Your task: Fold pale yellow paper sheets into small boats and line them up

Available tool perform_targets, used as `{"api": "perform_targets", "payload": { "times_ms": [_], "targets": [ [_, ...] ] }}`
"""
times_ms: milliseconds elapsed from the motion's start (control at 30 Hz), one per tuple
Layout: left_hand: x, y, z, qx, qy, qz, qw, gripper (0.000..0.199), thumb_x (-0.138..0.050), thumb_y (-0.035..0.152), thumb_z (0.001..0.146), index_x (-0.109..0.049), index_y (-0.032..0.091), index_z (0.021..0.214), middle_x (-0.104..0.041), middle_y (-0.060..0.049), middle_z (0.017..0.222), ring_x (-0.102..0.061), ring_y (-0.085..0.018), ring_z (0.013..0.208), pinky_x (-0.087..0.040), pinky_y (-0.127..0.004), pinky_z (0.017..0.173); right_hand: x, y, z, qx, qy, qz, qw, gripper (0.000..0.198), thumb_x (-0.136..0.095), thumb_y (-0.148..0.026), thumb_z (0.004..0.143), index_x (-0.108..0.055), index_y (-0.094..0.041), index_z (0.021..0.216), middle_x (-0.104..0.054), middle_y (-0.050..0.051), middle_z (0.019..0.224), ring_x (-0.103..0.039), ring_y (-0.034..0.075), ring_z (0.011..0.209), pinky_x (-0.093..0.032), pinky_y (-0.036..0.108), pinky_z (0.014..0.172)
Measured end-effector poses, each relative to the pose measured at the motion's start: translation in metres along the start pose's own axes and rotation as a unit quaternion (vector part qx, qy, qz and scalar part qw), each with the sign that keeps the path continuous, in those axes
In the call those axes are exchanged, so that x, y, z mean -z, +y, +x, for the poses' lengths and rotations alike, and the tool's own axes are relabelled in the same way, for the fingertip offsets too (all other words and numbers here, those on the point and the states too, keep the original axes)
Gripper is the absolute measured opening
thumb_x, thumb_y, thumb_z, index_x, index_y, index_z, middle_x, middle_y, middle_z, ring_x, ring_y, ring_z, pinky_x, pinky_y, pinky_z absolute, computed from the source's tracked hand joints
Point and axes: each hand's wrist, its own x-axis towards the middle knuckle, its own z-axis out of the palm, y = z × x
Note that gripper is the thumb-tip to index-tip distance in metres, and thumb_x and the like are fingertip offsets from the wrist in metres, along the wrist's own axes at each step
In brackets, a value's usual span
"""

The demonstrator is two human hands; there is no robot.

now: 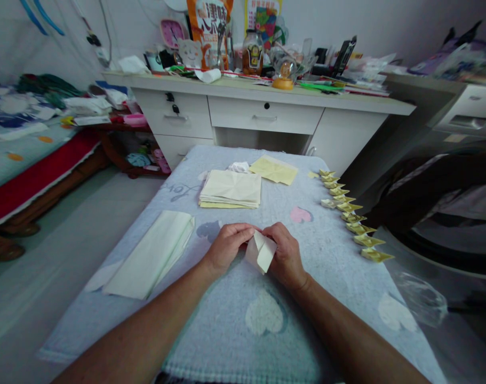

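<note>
Between my two hands is a small piece of folded cream paper [261, 252], held above the cloth-covered table. My left hand [231, 241] pinches its far left edge between thumb and fingers. Around its right side my right hand [283, 252] is closed, with some fingers hidden behind the paper. Just beyond lies a stack of creased cream paper sheets [231, 188]. Farther right of the stack rest yellow paper sheets [273, 169]. Along the table's right edge stands a row of several folded paper boats [358, 228].
Left of my arms lies a long folded pale paper bundle [152, 256]. A blue patterned cloth [210, 336] covers the table. Beyond it stands a white desk [267, 114] crowded with jars and clutter. A bed [30, 149] is at left, a washing machine [467, 120] at right.
</note>
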Motion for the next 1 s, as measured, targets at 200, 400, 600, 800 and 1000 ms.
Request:
{"api": "perform_targets", "payload": {
  "times_ms": [200,400,600,800,1000],
  "targets": [
    [-0.0026,0.0028,-0.0033,-0.01,-0.025,-0.022,0.999,0.034,-0.066,0.042,0.077,-0.074,0.012,0.091,-0.071,-0.008,0.078,-0.061,-0.016,0.068,-0.045,-0.025,0.062,0.0034,-0.003,-0.0002,0.021,-0.006,-0.012,1.0,0.012,-0.06,-0.021,0.083,-0.056,-0.019,0.094,-0.054,0.003,0.079,-0.053,0.015,0.07,-0.042,0.026,0.061],
    [-0.0017,0.0021,-0.0034,-0.008,-0.028,-0.013,0.999,0.03,-0.071,0.037,0.074,-0.074,0.011,0.089,-0.069,-0.006,0.075,-0.059,-0.015,0.068,-0.042,-0.025,0.064,0.0047,-0.0045,-0.0013,0.006,-0.011,0.01,1.0,0.018,-0.063,-0.019,0.077,-0.055,-0.02,0.093,-0.053,0.002,0.08,-0.053,0.015,0.071,-0.042,0.026,0.062],
    [0.0003,0.0034,-0.0039,-0.018,-0.033,-0.006,0.999,0.028,-0.069,0.037,0.076,-0.073,0.011,0.086,-0.066,-0.004,0.07,-0.055,-0.013,0.064,-0.039,-0.024,0.062,0.0045,-0.0066,0.0,-0.008,0.002,0.042,0.999,0.01,-0.057,-0.016,0.079,-0.054,-0.019,0.088,-0.053,0.001,0.077,-0.051,0.014,0.069,-0.041,0.025,0.061],
    [-0.0026,0.0061,-0.0053,-0.017,-0.026,-0.006,0.999,0.026,-0.07,0.037,0.074,-0.069,0.011,0.078,-0.063,-0.002,0.067,-0.053,-0.012,0.062,-0.038,-0.023,0.059,0.0042,-0.0036,-0.0019,-0.007,-0.003,0.048,0.999,0.01,-0.055,-0.017,0.08,-0.054,-0.019,0.089,-0.053,0.001,0.077,-0.052,0.014,0.069,-0.041,0.025,0.061],
    [-0.0048,0.0084,-0.0065,-0.026,-0.003,0.0,1.0,0.024,-0.069,0.036,0.075,-0.062,0.013,0.071,-0.057,0.001,0.062,-0.049,-0.01,0.058,-0.036,-0.022,0.058,0.0072,-0.0045,-0.0011,-0.005,-0.006,0.06,0.998,0.011,-0.052,-0.016,0.078,-0.053,-0.019,0.089,-0.052,0.001,0.077,-0.051,0.014,0.069,-0.04,0.026,0.061]
  ]
}}
